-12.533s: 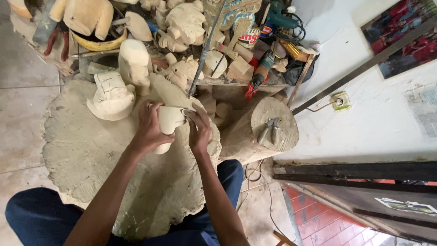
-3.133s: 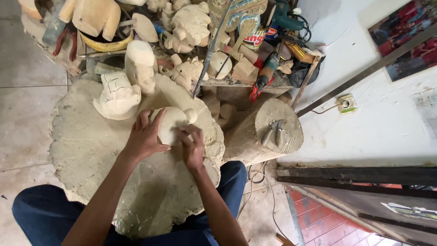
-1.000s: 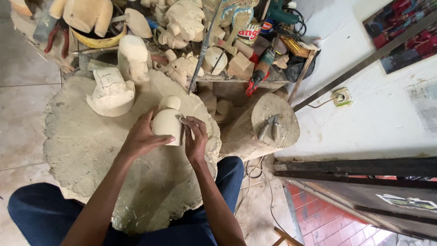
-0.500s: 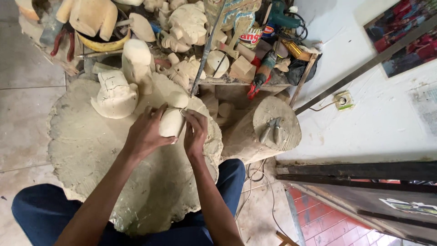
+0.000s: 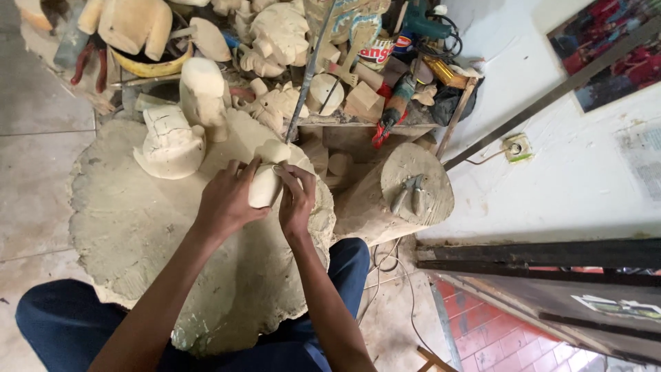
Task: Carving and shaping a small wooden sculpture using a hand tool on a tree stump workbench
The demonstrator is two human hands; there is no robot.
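Note:
My left hand (image 5: 227, 201) grips a small pale wooden carving (image 5: 264, 187) above a large dusty round slab (image 5: 131, 234) that lies over my lap. My right hand (image 5: 297, 200) presses against the carving's right side, fingers curled around a thin tool whose metal tip shows at the top of the piece. Most of that tool is hidden in the fist. Both forearms reach up from the bottom of the view.
A cracked pale carved block (image 5: 169, 143) and a tall rounded carving (image 5: 203, 96) stand at the slab's far edge. A log stump (image 5: 406, 196) with two metal tools sits to the right. Behind are a cluttered shelf of carvings and power tools (image 5: 392, 114), and a white wall.
The carving has been turned in my hands over the past seconds and now stands more upright. Both hands stay on it at about the same spot over the slab.

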